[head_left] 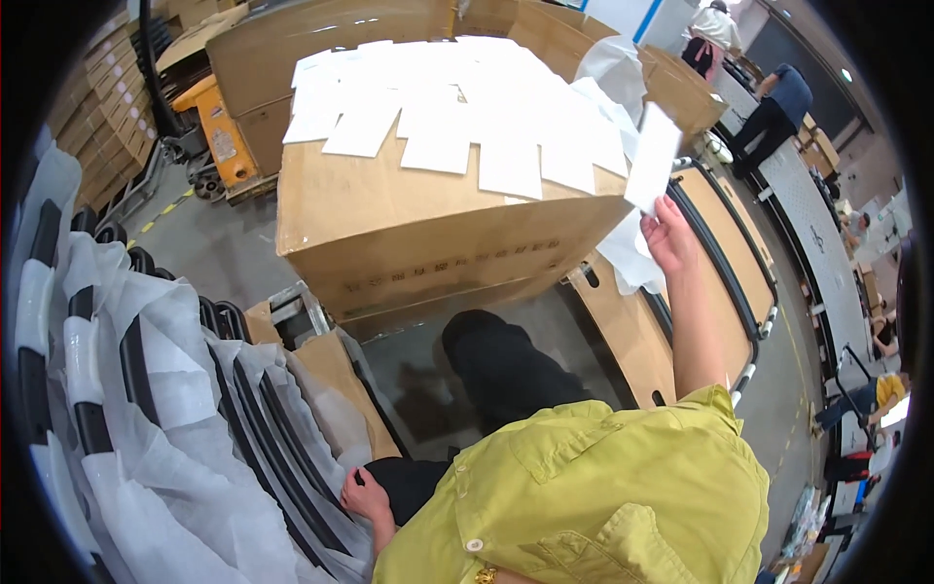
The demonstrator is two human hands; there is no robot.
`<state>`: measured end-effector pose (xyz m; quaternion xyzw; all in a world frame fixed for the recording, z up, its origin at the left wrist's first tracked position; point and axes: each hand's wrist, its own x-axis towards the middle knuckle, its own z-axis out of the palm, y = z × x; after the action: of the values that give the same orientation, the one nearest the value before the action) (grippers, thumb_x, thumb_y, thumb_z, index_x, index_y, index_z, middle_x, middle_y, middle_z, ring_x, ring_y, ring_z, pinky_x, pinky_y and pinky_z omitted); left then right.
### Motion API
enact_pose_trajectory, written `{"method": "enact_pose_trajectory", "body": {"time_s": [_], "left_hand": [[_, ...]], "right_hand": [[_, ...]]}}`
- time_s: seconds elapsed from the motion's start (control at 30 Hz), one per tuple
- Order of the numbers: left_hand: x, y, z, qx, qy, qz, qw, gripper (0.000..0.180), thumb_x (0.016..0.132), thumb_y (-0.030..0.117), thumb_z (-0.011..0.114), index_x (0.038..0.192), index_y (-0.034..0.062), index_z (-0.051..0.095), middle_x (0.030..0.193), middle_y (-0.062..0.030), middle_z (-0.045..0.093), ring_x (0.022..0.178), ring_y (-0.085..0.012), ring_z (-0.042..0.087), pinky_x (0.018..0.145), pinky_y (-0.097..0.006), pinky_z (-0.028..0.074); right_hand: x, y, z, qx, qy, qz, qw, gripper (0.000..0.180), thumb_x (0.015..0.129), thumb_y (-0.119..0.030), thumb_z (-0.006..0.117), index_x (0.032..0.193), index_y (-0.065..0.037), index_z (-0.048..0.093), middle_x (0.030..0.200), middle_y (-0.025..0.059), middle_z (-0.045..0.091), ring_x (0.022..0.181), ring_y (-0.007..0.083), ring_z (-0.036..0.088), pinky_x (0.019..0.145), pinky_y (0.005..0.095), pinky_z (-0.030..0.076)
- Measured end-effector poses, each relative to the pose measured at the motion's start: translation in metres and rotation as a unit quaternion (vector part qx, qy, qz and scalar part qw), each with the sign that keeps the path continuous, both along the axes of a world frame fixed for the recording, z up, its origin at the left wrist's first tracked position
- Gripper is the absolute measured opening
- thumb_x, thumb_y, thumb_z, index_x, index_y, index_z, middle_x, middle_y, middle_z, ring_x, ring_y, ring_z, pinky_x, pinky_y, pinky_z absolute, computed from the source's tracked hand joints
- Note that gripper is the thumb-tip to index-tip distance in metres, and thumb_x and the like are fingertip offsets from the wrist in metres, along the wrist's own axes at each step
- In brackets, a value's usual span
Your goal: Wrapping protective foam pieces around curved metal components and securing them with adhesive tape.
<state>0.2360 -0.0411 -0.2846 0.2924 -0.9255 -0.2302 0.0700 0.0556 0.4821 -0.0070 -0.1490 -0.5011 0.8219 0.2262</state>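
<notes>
My right hand [669, 236] is raised at the right of a large cardboard box and grips a white foam sheet [654, 161] by its lower end, between thumb and fingers. The sheet stands nearly upright. Many similar white sheets [438, 138] lie overlapping on top of the cardboard box [428, 258], some jutting toward me. Low on the left, my left hand [366, 494] is closed beside black tubular frames [277, 443] with thin white wrapping [175, 389] between them. A small dark bit shows at its fingers; what they hold is hidden.
Brown panels with black tube edges [725, 248] lean at the right of the box. An orange pallet jack [222, 136] stands behind left, near stacked cartons [112, 92]. Large open cartons [331, 49] stand behind. People work along a long bench [808, 224] at far right.
</notes>
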Motion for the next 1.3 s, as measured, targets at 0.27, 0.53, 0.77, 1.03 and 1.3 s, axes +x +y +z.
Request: {"method": "enact_pose_trajectory", "body": {"time_s": [0.27,0.53,0.77,1.03,1.3], "left_hand": [[-0.075,0.068,0.160,0.326,0.170,-0.142,0.919,0.053,0.067,0.021,0.070,0.109,-0.0011,0.048,0.108,-0.0148,0.053,0.103,-0.0231,0.049,0.086,-0.032,0.038],[-0.047,0.049,0.206,0.345,0.282,0.092,0.891,0.024,0.075,0.018,0.062,0.090,-0.0017,0.058,0.077,-0.0063,0.061,0.068,-0.0090,0.054,0.063,-0.024,0.043],[-0.006,0.055,0.258,0.184,0.041,0.049,0.981,0.024,0.070,0.016,0.060,0.091,0.0032,0.060,0.070,-0.0114,0.060,0.061,-0.0155,0.056,0.057,-0.027,0.043],[-0.045,0.057,0.321,-0.211,0.130,-0.055,0.967,0.033,0.071,0.016,0.060,0.101,0.0045,0.054,0.101,-0.0102,0.056,0.092,-0.0244,0.054,0.078,-0.032,0.045],[-0.065,-0.049,0.378,-0.564,-0.169,-0.158,0.793,0.040,0.072,0.020,0.057,0.111,0.0123,0.049,0.116,-0.0086,0.047,0.112,-0.0218,0.041,0.097,-0.039,0.025]], "right_hand": [[-0.006,-0.248,-0.057,-0.043,-0.122,0.483,0.866,0.012,0.077,-0.004,0.057,0.086,-0.005,0.051,0.078,0.0028,0.057,0.067,0.0109,0.056,0.066,0.0285,0.050],[-0.023,-0.327,-0.077,0.209,-0.009,0.606,0.768,0.028,0.070,-0.006,0.063,0.094,-0.003,0.050,0.091,0.0059,0.056,0.082,0.0147,0.054,0.074,0.0273,0.044],[-0.042,-0.355,-0.034,0.377,0.391,0.711,0.446,0.042,0.065,-0.015,0.068,0.102,-0.003,0.051,0.100,0.0140,0.054,0.097,0.0291,0.050,0.081,0.0341,0.041],[-0.046,-0.375,-0.097,0.070,0.069,0.857,0.506,0.010,0.077,-0.007,0.056,0.085,0.000,0.054,0.073,-0.0020,0.055,0.067,0.0040,0.049,0.061,0.0200,0.041],[-0.048,-0.364,-0.109,0.065,0.023,0.856,0.512,0.010,0.077,-0.010,0.058,0.083,-0.003,0.055,0.074,-0.0026,0.055,0.065,0.0035,0.048,0.060,0.0177,0.039]]}}
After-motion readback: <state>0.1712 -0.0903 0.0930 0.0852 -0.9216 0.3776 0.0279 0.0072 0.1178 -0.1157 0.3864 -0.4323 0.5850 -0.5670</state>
